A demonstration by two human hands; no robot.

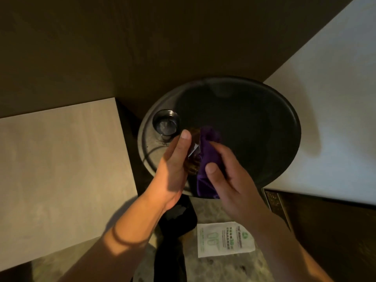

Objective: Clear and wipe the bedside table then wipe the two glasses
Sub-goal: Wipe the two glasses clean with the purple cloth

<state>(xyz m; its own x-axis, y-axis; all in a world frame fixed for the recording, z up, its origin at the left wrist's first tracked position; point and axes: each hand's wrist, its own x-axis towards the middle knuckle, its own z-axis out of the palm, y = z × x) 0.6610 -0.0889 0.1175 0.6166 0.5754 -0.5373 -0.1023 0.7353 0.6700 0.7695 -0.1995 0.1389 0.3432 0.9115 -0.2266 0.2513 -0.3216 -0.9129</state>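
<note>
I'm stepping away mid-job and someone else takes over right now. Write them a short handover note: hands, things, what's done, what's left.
Left hand grips one glass above the round table's near edge.
Right hand holds the purple cloth against that glass, thumb on top.
The second glass stands upright on the table's left side.
Done: table looks cleared; whether wiped, cannot tell.
Left: finish this glass, set it down, wipe the second glass.

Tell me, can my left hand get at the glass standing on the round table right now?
Probably not yet. The path looks free, since the standing glass sits beyond the left hand with nothing between, but that hand grips the other glass, and the right hand holds the purple cloth against it.
</note>
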